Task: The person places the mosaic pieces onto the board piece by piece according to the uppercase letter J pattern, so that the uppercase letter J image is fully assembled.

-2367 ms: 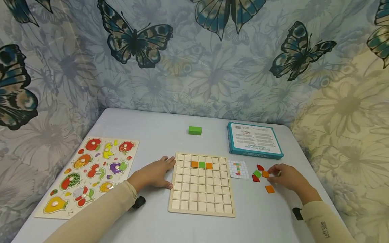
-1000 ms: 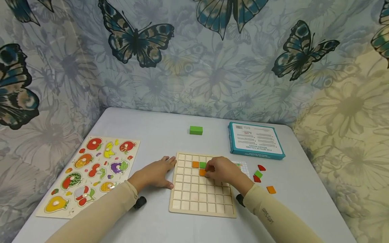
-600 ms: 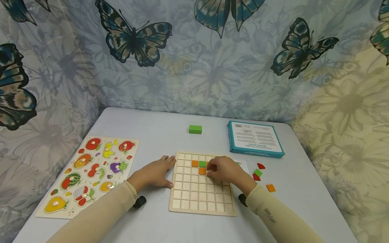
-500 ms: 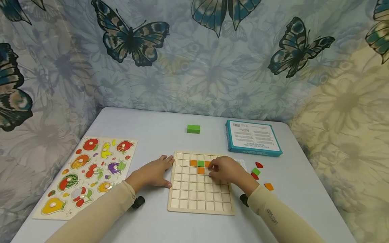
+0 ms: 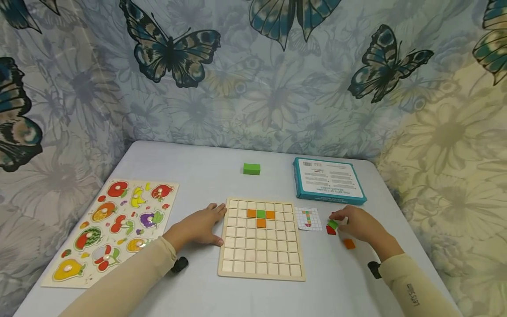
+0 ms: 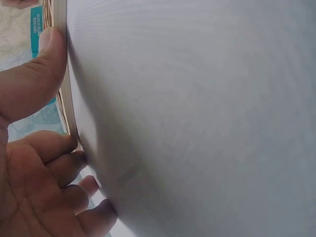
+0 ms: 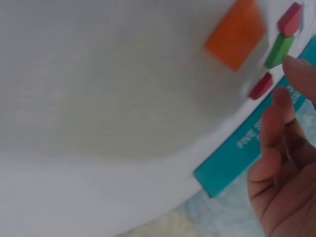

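Observation:
My left hand [image 5: 200, 225] rests against the left edge of a wooden grid board [image 5: 261, 270]; in the left wrist view its thumb [image 6: 47, 64] and fingertips touch the board's side. One green tile [image 5: 261, 214] with an orange tile on each side sits in a row on the board, and another orange tile [image 5: 261, 223] lies below the green. Over the loose pieces at the right, my right hand [image 5: 358, 224] has its fingertips at a loose green tile [image 7: 279, 51], thumb and forefinger apart. Red pieces [image 7: 290, 19] lie beside that tile, and a loose orange tile [image 7: 238, 34] lies nearer.
A pattern card [image 5: 309, 219] lies right of the board. Behind it is a teal-edged box [image 5: 330, 180], and a green block [image 5: 251, 169] stands at the back. A fruit puzzle board [image 5: 115, 233] lies at the left, partly under the left sleeve.
My right hand carried an orange tile from the right onto the board below the green one, let it go, and moved back right to the loose pieces. The left hand stays at the board.

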